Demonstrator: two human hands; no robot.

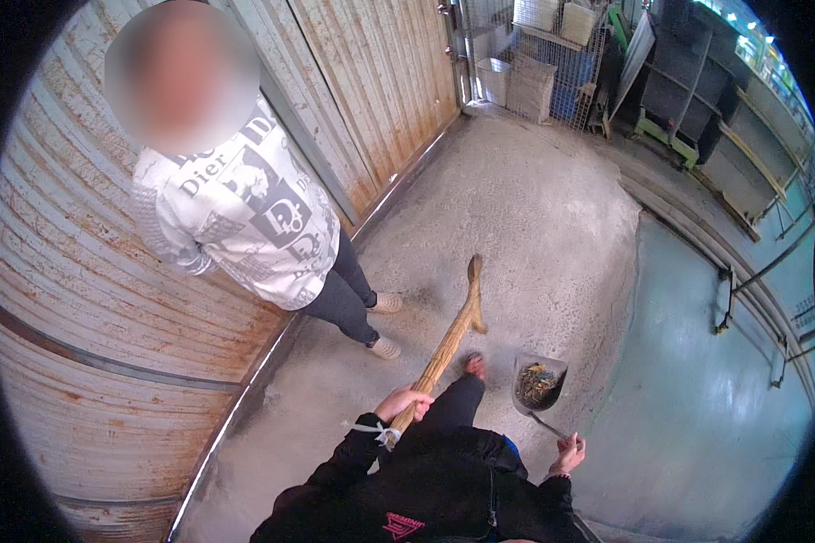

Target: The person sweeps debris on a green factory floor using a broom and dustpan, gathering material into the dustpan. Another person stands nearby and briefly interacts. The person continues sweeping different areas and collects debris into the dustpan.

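Observation:
My left hand (404, 404) is closed around a long brown straw broom (445, 348), near its lower end, where a white tie (388, 435) hangs. The broom slants up and away over the floor, and its far end splits into two unequal prongs. On the right, my right hand (567, 453) grips the thin handle of a grey dustpan (521, 398). Inside the pan lies a heap of mixed brownish and yellow debris (538, 384). The pan is held in front of my right side, apart from the broom; whether it touches the floor I cannot tell.
A person (244, 208) in a patterned top stands at the left before a rusty corrugated metal wall (109, 299). Concrete floor (543, 217) stretches ahead, and a green-painted floor (697, 407) lies to the right. Wire cages (552, 72) and metal frames (679, 118) stand at the back.

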